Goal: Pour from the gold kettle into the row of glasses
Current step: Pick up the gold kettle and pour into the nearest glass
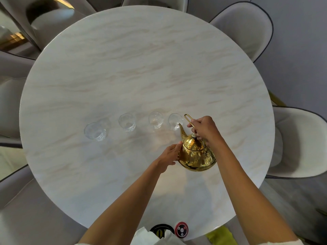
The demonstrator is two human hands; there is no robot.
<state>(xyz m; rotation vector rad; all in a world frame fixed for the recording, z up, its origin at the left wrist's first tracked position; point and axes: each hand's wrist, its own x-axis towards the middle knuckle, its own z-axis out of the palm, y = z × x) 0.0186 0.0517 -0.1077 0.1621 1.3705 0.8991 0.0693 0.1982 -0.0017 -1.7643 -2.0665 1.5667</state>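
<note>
A shiny gold metal kettle (196,154) is tilted forward over the round, pale marble-patterned desk (123,68), its curved spout (182,130) reaching to the rim of the rightmost clear glass tumbler (175,121). The right hand (203,129) has its grip closed around the kettle's thin gold wire handle (189,119), which sticks up past the fingers. The left hand (169,155) presses against the kettle's left side, fingers wrapped loosely on the body, thumb near the lid (192,144). Whether liquid is flowing cannot be told.

Four clear glasses stand in a row across the desk, well apart from each other: the rightmost one at the spout, a second glass (155,120) just left of it, a third glass (127,122) further left, and a fourth glass (95,131) furthest left. Pale upholstered chairs (247,27) ring the desk.
</note>
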